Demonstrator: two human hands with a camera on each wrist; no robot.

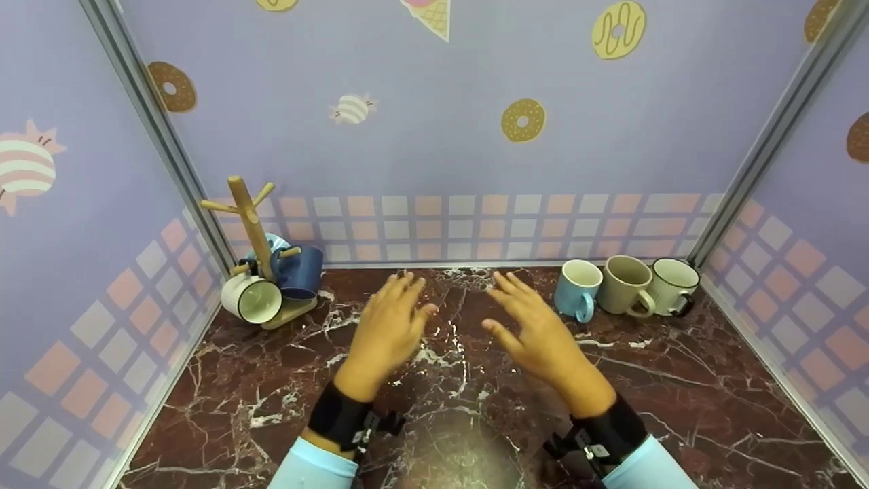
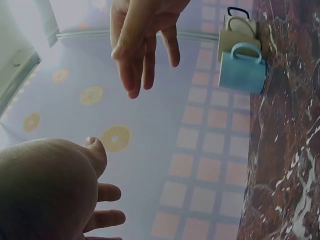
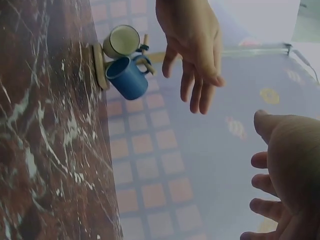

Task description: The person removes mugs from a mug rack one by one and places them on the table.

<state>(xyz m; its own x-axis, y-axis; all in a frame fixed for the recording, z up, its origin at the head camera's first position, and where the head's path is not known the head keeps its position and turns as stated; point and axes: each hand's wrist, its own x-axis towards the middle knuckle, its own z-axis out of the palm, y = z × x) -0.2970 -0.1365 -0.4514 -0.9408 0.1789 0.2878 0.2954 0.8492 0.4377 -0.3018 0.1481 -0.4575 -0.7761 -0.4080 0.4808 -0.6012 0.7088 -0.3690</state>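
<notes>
Both hands hover over the marble table, fingers loosely extended and holding nothing. The left hand [image 1: 388,327] is nearer the wooden mug tree [image 1: 250,227] at the back left. On that tree hang a white mug [image 1: 234,297] with a dark rim and a dark blue mug [image 1: 303,273]; a light blue mug [image 1: 277,242] is mostly hidden behind. My right hand [image 1: 543,339] is nearer three upright mugs at the back right: a light blue mug [image 1: 571,292], a taupe mug [image 1: 616,293] and a white mug [image 1: 669,288] with a black rim and handle.
The dark red marble table [image 1: 455,421] meets a patterned lilac wall [image 1: 434,156] at the back, with side walls left and right. Metal posts [image 1: 760,136] stand in the back corners. The three upright mugs sit close together near the right corner.
</notes>
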